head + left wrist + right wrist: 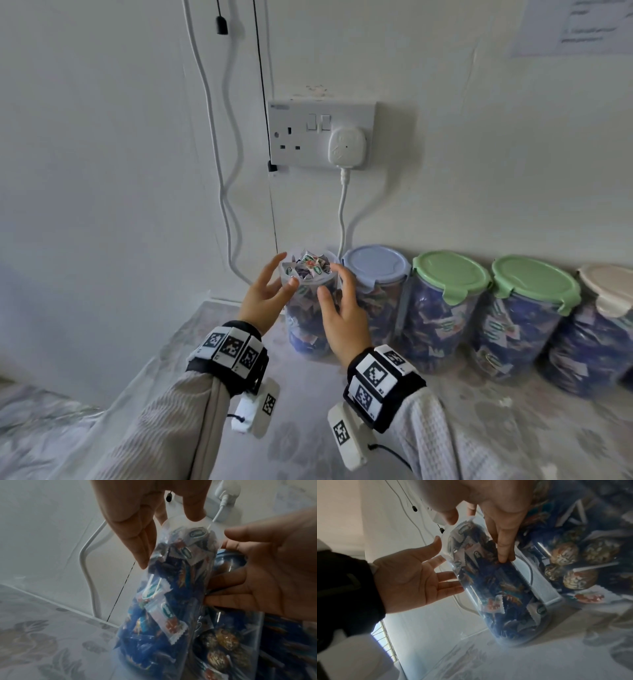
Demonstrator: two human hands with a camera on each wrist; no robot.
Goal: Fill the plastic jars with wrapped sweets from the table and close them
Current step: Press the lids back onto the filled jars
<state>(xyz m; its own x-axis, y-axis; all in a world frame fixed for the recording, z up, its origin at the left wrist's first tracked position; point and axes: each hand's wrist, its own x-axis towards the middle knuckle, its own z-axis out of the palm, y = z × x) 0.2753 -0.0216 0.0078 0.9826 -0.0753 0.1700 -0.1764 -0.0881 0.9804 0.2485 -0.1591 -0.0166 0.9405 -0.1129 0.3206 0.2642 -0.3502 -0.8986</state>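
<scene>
A clear plastic jar [305,329] without a lid stands at the left end of a row by the wall. Wrapped sweets [308,269] fill it up to the rim. My left hand [270,291] is at its left side and my right hand [342,305] at its right, both with fingers straight and spread. The left wrist view shows my left fingers [137,540] along the jar [171,588]. In the right wrist view one right finger [505,550] lies against the jar [496,582]. Neither hand curls round it. I see no lid for this jar.
To the right stand several closed, filled jars: one with a blue lid [376,265], two with green lids [452,275] [534,282], one with a cream lid [609,286]. A socket with a plug [346,145] and hanging cables [226,205] are on the wall behind. A floral cloth [308,428] covers the table.
</scene>
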